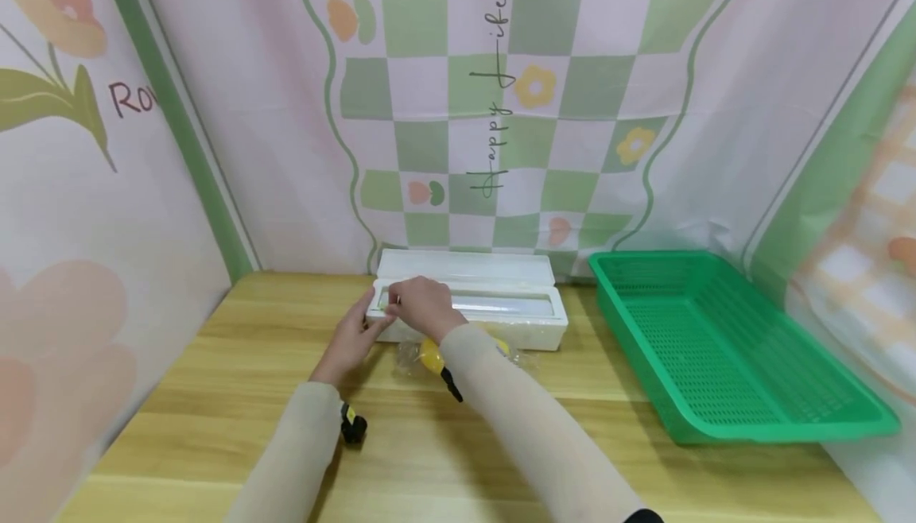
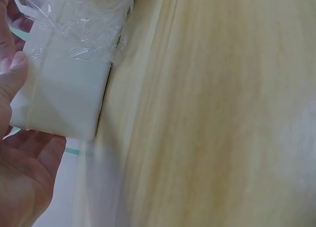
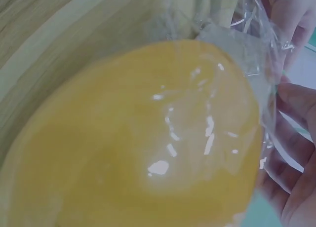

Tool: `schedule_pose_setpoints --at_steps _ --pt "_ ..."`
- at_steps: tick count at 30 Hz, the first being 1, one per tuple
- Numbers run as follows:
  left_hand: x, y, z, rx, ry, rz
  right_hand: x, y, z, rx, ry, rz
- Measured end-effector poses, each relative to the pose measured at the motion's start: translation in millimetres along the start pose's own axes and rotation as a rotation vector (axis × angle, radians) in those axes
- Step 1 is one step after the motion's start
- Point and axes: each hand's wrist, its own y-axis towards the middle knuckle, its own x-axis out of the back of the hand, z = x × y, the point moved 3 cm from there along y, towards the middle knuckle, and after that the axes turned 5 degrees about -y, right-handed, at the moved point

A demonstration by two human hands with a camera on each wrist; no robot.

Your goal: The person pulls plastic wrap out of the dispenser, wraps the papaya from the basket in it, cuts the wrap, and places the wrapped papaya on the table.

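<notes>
A long white box (image 1: pixel 468 334) lies at the back of the table, its lid (image 1: pixel 465 267) tipped back toward the curtain. A pale, shiny strip (image 1: pixel 501 305) shows inside. My left hand (image 1: pixel 349 342) grips the box's left end, thumb at the front and fingers round the end face. Over the left part of the opening is my right hand (image 1: pixel 424 306), fingers bent down at the inner edge; whether they pinch anything I cannot tell. In the left wrist view the box's smooth side (image 2: pixel 69 96) is close to both hands.
Against the front of the box lies a yellow rounded thing (image 3: pixel 133 138) in clear plastic wrap (image 2: pixel 84 39). A green perforated basket (image 1: pixel 644 364) stands to the right on the wooden table (image 1: pixel 215 396). Behind the table hangs a printed curtain (image 1: pixel 487 94).
</notes>
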Motion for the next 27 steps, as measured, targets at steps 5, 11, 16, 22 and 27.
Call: schedule_pose_setpoints --at_steps 5,11,16,22,27 --pt "-1.6 1.5 -1.2 -0.001 -0.008 0.005 2 -2 -1 0.031 -0.027 -0.025" --pt "-1.8 2.7 -3.7 -0.018 -0.023 -0.005 3 -2 -7 0.056 -0.003 -0.017" --pt "-1.6 2.8 -4.4 -0.018 -0.007 -0.005 5 -4 -12 0.099 0.041 -0.014" --pt "-0.8 2.4 -0.8 0.012 -0.019 -0.012 6 -8 -21 0.123 0.108 -0.011" --pt "-1.5 2.8 2.9 0.012 -0.017 -0.010 4 -12 -25 0.115 0.087 -0.008"
